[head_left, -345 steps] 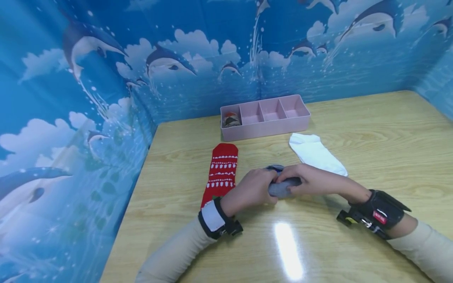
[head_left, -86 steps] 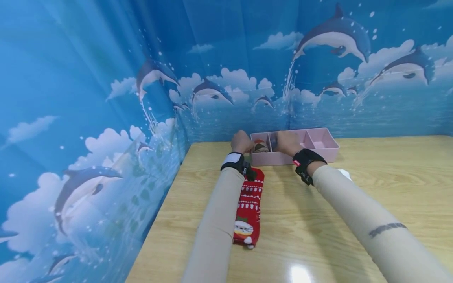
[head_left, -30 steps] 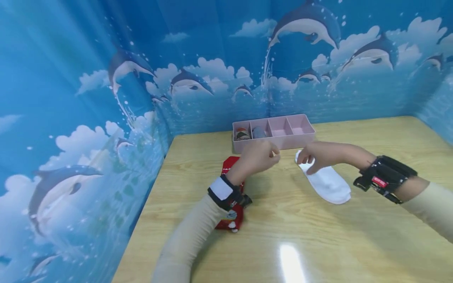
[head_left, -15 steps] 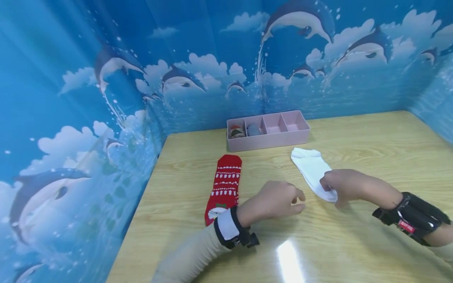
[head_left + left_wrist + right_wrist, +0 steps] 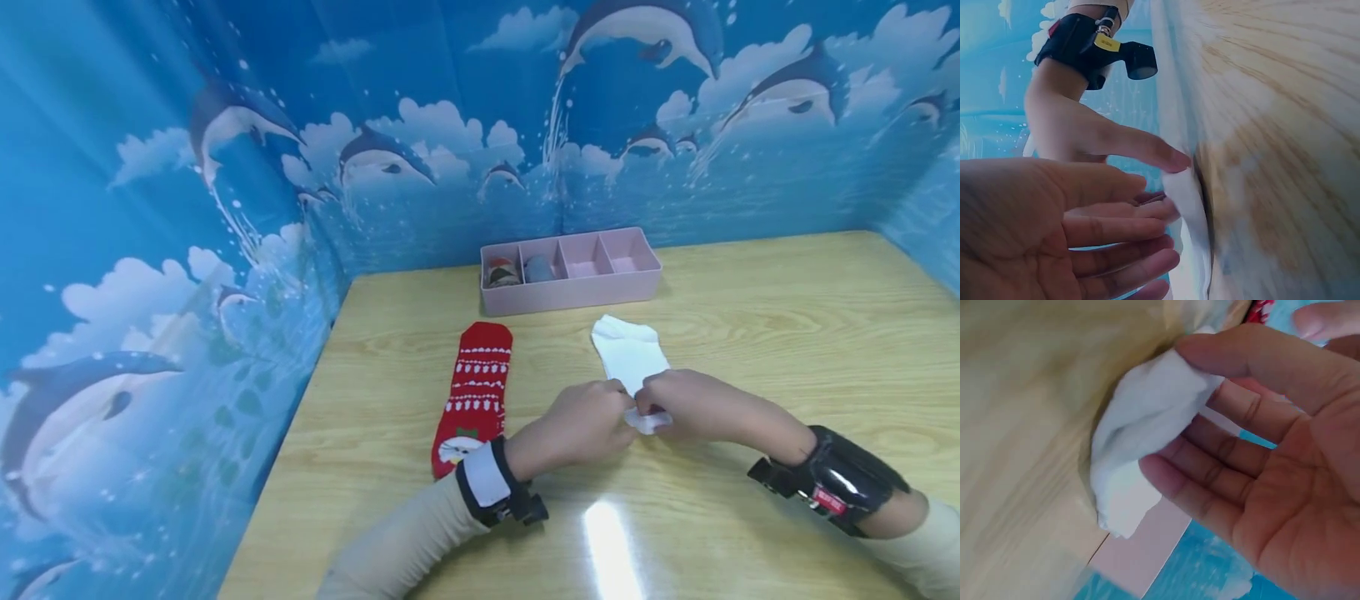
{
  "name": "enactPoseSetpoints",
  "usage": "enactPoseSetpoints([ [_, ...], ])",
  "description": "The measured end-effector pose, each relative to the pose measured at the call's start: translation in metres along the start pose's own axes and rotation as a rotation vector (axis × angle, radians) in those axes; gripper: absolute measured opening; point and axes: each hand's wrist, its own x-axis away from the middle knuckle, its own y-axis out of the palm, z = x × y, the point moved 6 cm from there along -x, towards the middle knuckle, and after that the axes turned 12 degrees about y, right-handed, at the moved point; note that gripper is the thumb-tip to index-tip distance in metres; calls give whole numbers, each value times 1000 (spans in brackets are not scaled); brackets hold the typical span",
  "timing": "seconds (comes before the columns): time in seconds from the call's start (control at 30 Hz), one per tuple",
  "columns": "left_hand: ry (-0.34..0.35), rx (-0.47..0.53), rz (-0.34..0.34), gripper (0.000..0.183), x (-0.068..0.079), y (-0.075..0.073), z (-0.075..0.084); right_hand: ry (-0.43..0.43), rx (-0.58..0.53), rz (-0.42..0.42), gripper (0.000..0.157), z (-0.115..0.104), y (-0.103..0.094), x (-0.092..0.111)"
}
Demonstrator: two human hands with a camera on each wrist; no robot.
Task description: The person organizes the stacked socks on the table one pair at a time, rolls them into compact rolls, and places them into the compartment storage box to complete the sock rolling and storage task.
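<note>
Organizer [image 5: 577, 293]: smooth, pale pink, plastic-looking oblong box, split by thin walls into four compartments in a row.
White sock [image 5: 632, 354]: soft, plain fabric, in front of the organizer toward its right end; the cuff lies flat nearest the organizer, the opposite end is lifted and bunched at the hands, which partly cover it.
Right hand [image 5: 693, 406]: in front of the organizer's right end, thumb and fingers pinching the bunched fabric.
Left hand [image 5: 581, 422]: in front of the organizer's middle, thumb and fingers apart, fingers loosely extended beside the lifted end; contact cannot be made out.
Red sock [image 5: 477, 383]: flat, banded with white motifs, in front of the organizer's left end; the left wrist strap [image 5: 487, 479] overlaps its near edge.
Patterned roll [image 5: 502, 273]: multicoloured, in the organizer's leftmost compartment.
Grey bundle [image 5: 538, 268]: rounded, one compartment to the right.
Tabletop [image 5: 787, 325]: glossy pale wood grain beneath the organizer.
Curtain [image 5: 450, 75]: blue dolphin print, behind the organizer.
</note>
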Motion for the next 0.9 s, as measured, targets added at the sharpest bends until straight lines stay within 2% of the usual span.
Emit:
enactPoseSetpoints([
  [0.07,2,4,2,11,-1,2,-1,-17,-55,-4,23,-5,1,-1],
  [0.2,1,20,-7,19,-3,8,-4,-31,-125,-21,17,-10,2,-1],
  [0.4,-21,-39,43,22,-4,14,-9,-24,-143,-1,18,-8,1,-5],
  [0.53,-40,-44,79,25,-5,16,-10,5,-141,52,21,-6,-1,-5],
  [0.63,-73,-25,86,27,-4,16,-12,8,-155,69,25,-6,-3,-5],
  [0.77,-153,17,59,29,-3,15,-17,-6,-182,50,20,-5,-3,-3],
  [0.9,-215,86,37,30,-3,16,-20,-49,-133,43,15,-9,-1,1],
])
